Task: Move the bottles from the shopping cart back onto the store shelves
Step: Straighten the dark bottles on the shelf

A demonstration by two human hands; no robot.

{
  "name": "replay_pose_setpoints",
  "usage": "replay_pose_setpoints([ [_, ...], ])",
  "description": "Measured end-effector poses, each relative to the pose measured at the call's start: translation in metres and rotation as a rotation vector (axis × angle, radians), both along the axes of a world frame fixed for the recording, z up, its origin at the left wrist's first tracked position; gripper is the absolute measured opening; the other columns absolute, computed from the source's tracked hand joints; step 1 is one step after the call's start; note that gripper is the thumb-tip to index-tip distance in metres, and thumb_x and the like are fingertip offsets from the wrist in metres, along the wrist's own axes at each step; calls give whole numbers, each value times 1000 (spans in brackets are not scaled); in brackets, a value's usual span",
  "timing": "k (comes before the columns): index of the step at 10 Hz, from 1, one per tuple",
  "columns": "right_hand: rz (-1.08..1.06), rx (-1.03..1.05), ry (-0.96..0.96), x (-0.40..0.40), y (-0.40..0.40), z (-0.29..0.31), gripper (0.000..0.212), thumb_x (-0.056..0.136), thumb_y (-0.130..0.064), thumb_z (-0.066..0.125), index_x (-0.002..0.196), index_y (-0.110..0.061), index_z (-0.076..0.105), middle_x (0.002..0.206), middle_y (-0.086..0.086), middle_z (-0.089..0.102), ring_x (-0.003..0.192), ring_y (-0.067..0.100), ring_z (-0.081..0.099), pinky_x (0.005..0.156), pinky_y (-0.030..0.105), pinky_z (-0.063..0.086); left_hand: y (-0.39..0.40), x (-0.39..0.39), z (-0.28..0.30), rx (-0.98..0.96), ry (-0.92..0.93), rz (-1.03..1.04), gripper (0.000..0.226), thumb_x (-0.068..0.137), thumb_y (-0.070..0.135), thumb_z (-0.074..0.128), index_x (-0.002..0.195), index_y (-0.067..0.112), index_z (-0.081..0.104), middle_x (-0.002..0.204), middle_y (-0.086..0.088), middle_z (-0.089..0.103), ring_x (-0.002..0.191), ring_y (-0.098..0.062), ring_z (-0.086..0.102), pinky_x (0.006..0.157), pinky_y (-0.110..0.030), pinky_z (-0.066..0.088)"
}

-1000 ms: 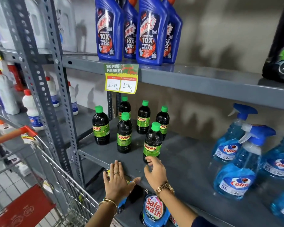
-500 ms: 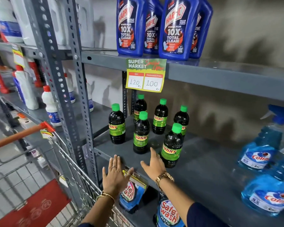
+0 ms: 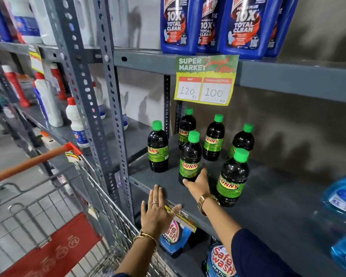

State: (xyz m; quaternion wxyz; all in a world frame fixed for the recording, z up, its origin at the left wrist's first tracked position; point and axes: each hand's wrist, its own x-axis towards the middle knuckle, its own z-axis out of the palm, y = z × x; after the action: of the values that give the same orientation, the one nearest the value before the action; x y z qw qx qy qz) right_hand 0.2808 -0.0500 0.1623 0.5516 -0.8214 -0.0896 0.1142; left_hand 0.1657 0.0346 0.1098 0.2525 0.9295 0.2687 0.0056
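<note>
Six dark Sunny bottles [image 3: 190,158] with green caps stand upright on the grey middle shelf [image 3: 268,188], loosely grouped toward its left end, none touching. Nearest one sits front right [image 3: 232,177], another front centre, one apart at far left [image 3: 157,146], three further back. Right hand [image 3: 198,185] reaches over the shelf's front edge, fingers spread and empty, tips just beside the base of the front-centre bottle; contact unclear. Gold watch [image 3: 207,201] on that wrist, dark blue sleeve [image 3: 254,254] behind it. Left hand [image 3: 157,213] lies flat and open on the shelf's front lip, gripping nothing, ring on one finger, bangle [image 3: 146,236] at the wrist. Shopping cart [image 3: 54,226] sits low left, orange handle [image 3: 28,162], red panel [image 3: 50,250] in the wire basket; no bottles visible in the part of the basket shown. Yellow-green price tag [image 3: 206,79] reading 120 and 100 hangs from the upper shelf edge. Blue Harpic bottles [image 3: 180,25] stand on the upper shelf above it. Blue spray bottles [image 3: 342,198] blurred at right edge of the middle shelf. Safewash pouches [image 3: 220,260] on the shelf below. White bottles with red caps [image 3: 76,124] on the left rack, beyond the perforated upright [image 3: 84,92].
</note>
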Motion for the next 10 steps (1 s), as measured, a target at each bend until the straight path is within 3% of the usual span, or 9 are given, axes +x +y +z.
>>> replay_pose_setpoints([
  [1, -9, 7, -3, 4, 3, -5, 58, 77, -2, 68, 128, -5, 41, 126, 15, 57, 116, 28, 55, 88, 24, 36, 1, 1, -1, -1, 2, -1, 91, 84, 70, 25, 148, 17, -13, 158, 4, -19, 146, -12, -15, 121, -44, -5],
  [2, -17, -5, -30, 2, 2, -8, 51, 76, -8, 72, 121, -6, 48, 121, 14, 60, 110, 28, 57, 85, 23, 37, 1, 1, -2, -4, -5, 0, 91, 85, 70, 25, 148, 17, -13, 158, 5, -19, 146, -12, -15, 121, -44, -5],
  [4, -64, -16, -95, 0, 7, -15, 59, 67, -20, 80, 115, -8, 48, 119, 15, 61, 107, 30, 59, 89, 35, 48, 0, 0, -3, -13, -15, 5, 91, 84, 70, 26, 148, 18, -13, 158, 5, -19, 146, -12, -15, 121, -45, -5],
  [10, -83, -37, -169, -5, 3, -30, 72, 65, -13, 82, 125, 1, 45, 128, 21, 53, 121, 32, 48, 100, 37, 41, -2, 3, 1, 24, 43, 19, 91, 84, 70, 25, 147, 18, -14, 158, 5, -19, 146, -13, -14, 121, -45, -6],
])
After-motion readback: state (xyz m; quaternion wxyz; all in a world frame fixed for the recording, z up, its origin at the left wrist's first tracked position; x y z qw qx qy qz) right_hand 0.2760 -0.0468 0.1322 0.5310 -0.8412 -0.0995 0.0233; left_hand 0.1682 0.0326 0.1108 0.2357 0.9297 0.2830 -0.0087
